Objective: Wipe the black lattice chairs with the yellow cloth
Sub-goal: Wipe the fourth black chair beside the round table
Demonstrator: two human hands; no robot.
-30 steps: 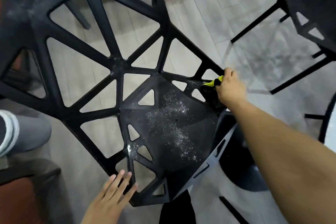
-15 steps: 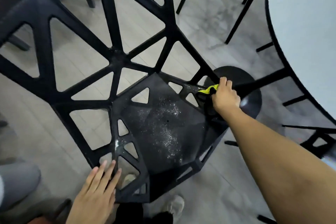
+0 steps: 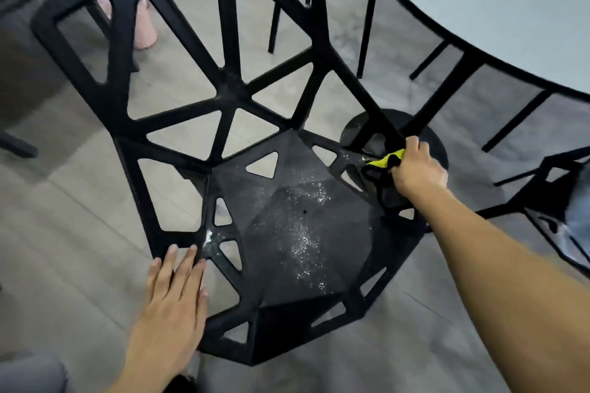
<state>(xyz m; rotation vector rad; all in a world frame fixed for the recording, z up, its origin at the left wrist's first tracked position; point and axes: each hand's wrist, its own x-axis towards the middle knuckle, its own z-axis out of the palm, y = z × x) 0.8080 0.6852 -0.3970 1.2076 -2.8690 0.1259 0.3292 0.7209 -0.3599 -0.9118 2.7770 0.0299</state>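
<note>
Yellow cloth (image 3: 384, 160) bunched in right hand (image 3: 415, 171) grip, against chair (image 3: 287, 226) edge

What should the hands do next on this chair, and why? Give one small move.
Probably draw the right hand with the yellow cloth inward from the seat's right edge across the seat panel. White specks lie scattered over its middle, and the cloth sits only on the lattice at the rim. The left hand lies flat on the chair's front left edge and can brace it.
</note>
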